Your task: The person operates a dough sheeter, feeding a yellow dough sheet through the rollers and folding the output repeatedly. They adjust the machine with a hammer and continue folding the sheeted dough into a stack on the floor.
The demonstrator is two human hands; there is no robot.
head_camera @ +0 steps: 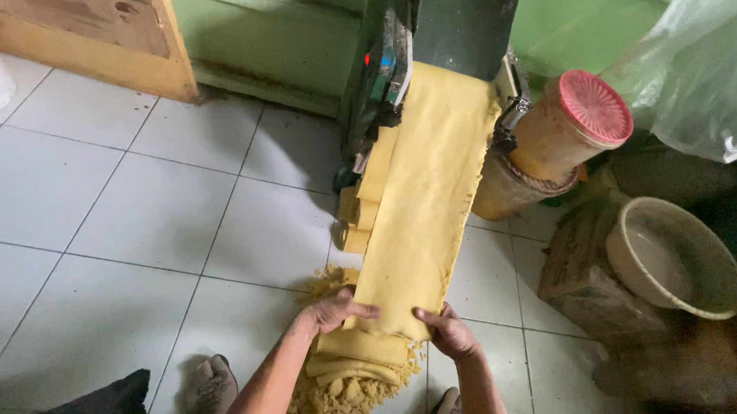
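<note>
— Holding the lower end of a long yellow dough sheet (424, 193), both hands work at the bottom of the frame. Left hand (332, 310) has its thumb on top of the sheet's left edge, fingers curled under, so it is clamped on the dough. Right hand (450, 332) grips the right edge the same way, thumb over, fingers wrapped.

— Where does the sheet sit?

— It hangs down from the dark rolling machine (440, 30) at the top centre and slopes toward the person. Its lower end folds into a stack of layers (359, 354) on the white tiled floor (139, 223), right between the two hands.

— Anything under it?

— Loose dough crumbs (337, 398) lie around and below the folded stack. A narrower folded strip (360, 203) hangs beside the sheet's left edge.

— Surroundings?

— Tan jar with a pink lid (580, 125) leans just right of the machine, resting on a round container. A pale bowl (673, 258) sits on a box further right, clear plastic bag (708, 72) above it. Wooden board (89, 26) upper left against the green wall. One bare foot (211, 381) shows at the bottom left; the thing by the right forearm is too cropped to tell.
</note>
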